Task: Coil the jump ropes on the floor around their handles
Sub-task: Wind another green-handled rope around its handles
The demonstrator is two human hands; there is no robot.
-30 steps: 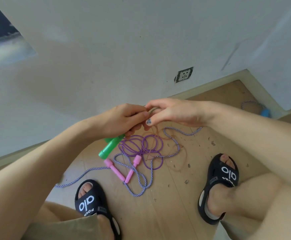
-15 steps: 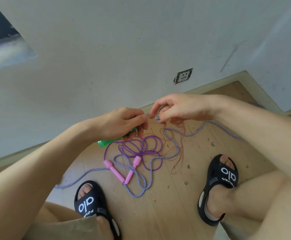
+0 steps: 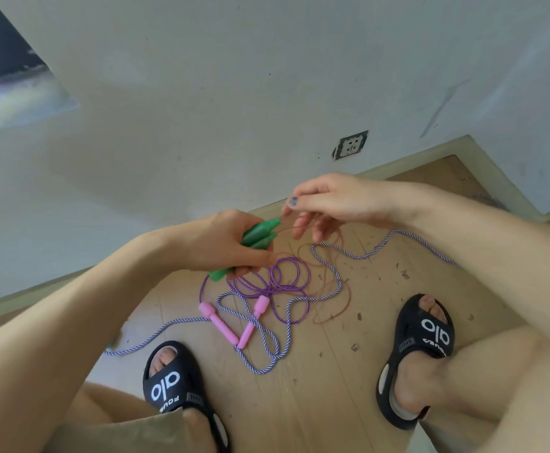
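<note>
Green handles (image 3: 257, 238) sit gripped in your left hand (image 3: 224, 243), your right hand (image 3: 329, 201) pinching the thin brown rope (image 3: 332, 308); pink handles (image 3: 231, 322) lie on the floor (image 3: 332, 403).

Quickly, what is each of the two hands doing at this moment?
Left hand: grips the green handles.
Right hand: pinches the thin brown rope near the handles.

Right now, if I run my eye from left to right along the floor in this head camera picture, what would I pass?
Left sandal → pink handles → purple rope coil → thin brown rope → right sandal. The striped rope winds across the whole floor, so it has no single place.
</note>
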